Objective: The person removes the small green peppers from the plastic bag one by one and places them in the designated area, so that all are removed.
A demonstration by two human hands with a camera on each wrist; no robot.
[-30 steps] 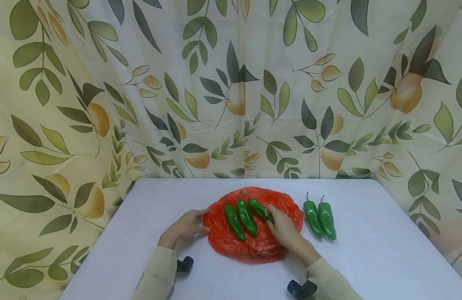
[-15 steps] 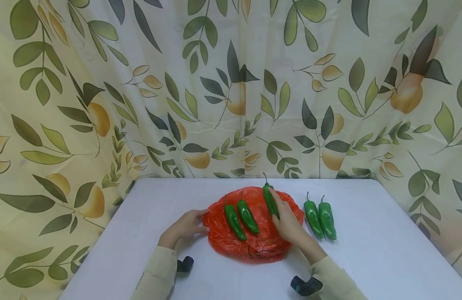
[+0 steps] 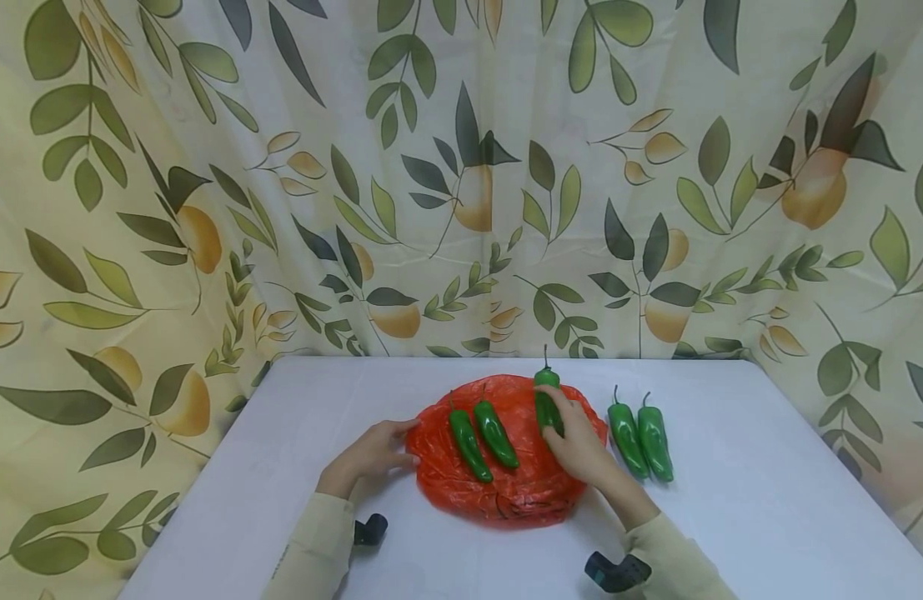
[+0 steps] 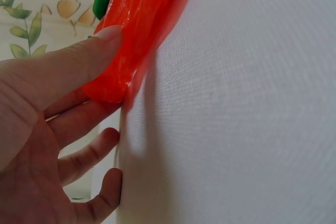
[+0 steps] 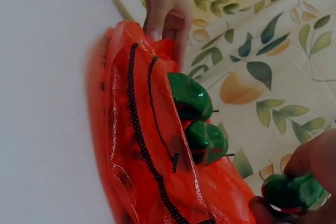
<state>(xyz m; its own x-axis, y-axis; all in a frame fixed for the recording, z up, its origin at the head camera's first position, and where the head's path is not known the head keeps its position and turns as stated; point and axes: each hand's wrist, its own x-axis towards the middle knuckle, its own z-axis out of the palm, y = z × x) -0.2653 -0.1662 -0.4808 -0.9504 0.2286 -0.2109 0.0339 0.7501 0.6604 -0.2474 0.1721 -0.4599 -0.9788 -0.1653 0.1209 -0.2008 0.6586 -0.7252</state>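
A crumpled red plastic bag [image 3: 521,492] lies flat on the white table. My left hand [image 3: 374,454] pinches its left edge; in the left wrist view the thumb [image 4: 94,51] lies over the plastic and a finger beneath it. Over the right part of the bag, my right hand [image 3: 577,442] holds a green chili pepper [image 3: 547,407], stem pointing away from me. Two more green peppers rest side by side on the bag, a left pepper [image 3: 470,446] and a right pepper [image 3: 495,433]. Dark print shows on the bag's near side [image 5: 136,114] in the right wrist view.
To the right of the bag, two green peppers lie together on the table, one nearer the bag [image 3: 628,439] and one further right [image 3: 654,443]. A leaf-and-fruit patterned curtain [image 3: 446,275] hangs behind the table [image 3: 746,517].
My right hand has swung its pepper away from the other two, up and rightward, turning the stem to point away from me. The middle pepper shifted slightly. My left hand stays put.
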